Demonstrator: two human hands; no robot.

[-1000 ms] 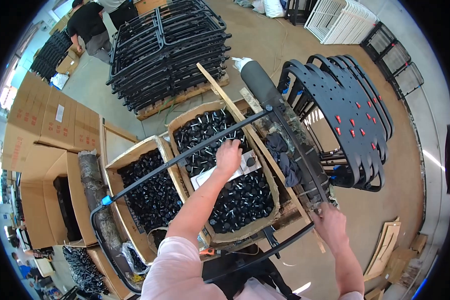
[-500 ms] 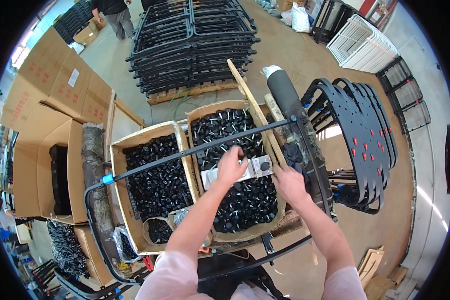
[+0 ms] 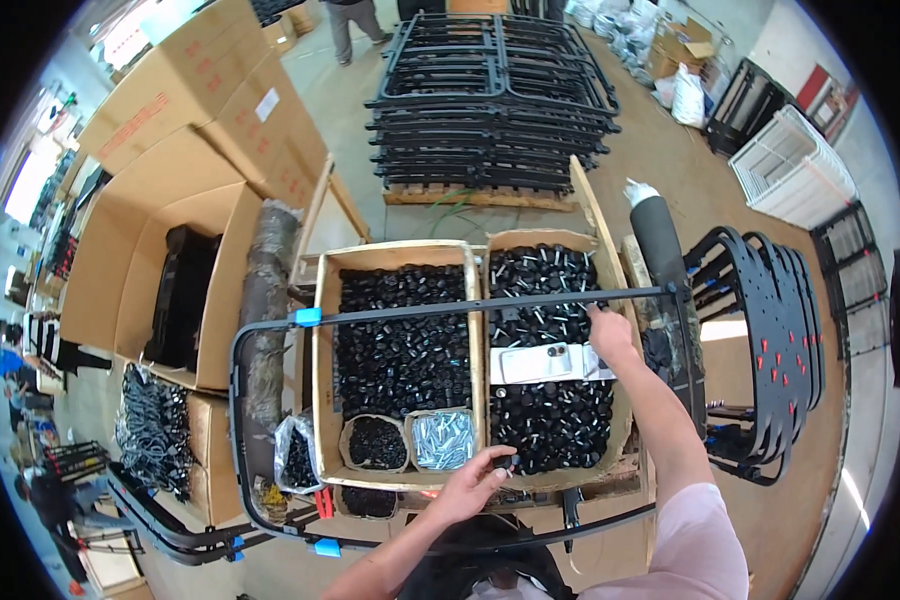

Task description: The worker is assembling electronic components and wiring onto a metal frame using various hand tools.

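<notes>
Through the head camera I see my left hand [image 3: 475,480] at the near edge of the right-hand cardboard box [image 3: 620,300], its fingertips pinched on a small black plastic cap [image 3: 511,463] just above the heap. My right hand [image 3: 610,335] reaches farther out over the same box, fingers closed around the black metal tube frame [image 3: 450,312] where its far bar crosses the boxes; a blue clip [image 3: 308,317] sits on that bar well to the left of both hands. Between my hands, lying on the black caps [image 3: 550,420], is a white flat card [image 3: 535,363] with a small dark part on it. Left of my left hand stands the second cardboard box [image 3: 320,400], also full of black caps, with a bag of silver bolts [image 3: 443,440] and a bag of dark small parts [image 3: 375,442] at its near end. Beyond my right hand a black foam roll [image 3: 660,240] leans, and to its right stand black perforated metal panels [image 3: 770,340]. Far ahead of both hands, stacked black frames [image 3: 490,100] rest on a pallet on the floor.
</notes>
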